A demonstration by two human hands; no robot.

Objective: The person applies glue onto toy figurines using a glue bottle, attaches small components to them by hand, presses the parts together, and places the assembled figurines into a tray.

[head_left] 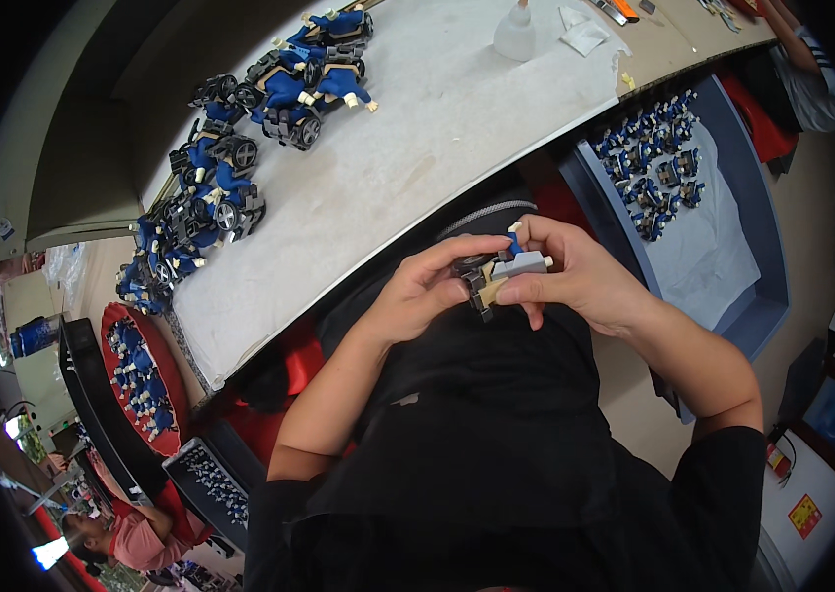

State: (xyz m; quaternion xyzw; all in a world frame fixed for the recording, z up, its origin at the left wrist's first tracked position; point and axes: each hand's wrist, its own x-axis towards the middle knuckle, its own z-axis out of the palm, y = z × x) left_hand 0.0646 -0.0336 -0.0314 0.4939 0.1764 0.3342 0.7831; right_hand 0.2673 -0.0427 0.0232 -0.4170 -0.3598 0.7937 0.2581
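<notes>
Tabletop (417,148): white padded sheet over the work surface, well above the hands; the soft cover likely protects the finished pieces laid on it.
Blue bin (762,266): sits low at the person's right, lined with white sheet; a cluster of small blue and grey parts (656,168) lies at its far end, near the right hand, apparently for easy reach.
Red tray (176,385): low at the person's left, holding more small blue parts.
Finished toy vehicles (240,148): blue figures on grey wheeled bodies, set along the tabletop's left edge, well apart from the hands.
Glue bottle (514,35): pale, upright, at the far side of the tabletop.
Left hand (417,296): fingers clamped on the dark end of the assembly, bracing it.
Right hand (575,281): fingers pinched together on the grey block end, thumb beneath.
Toy assembly (501,268): grey, tan and blue piece held between both hands over the lap, off the tabletop, probably so both ends can be pressed together.
</notes>
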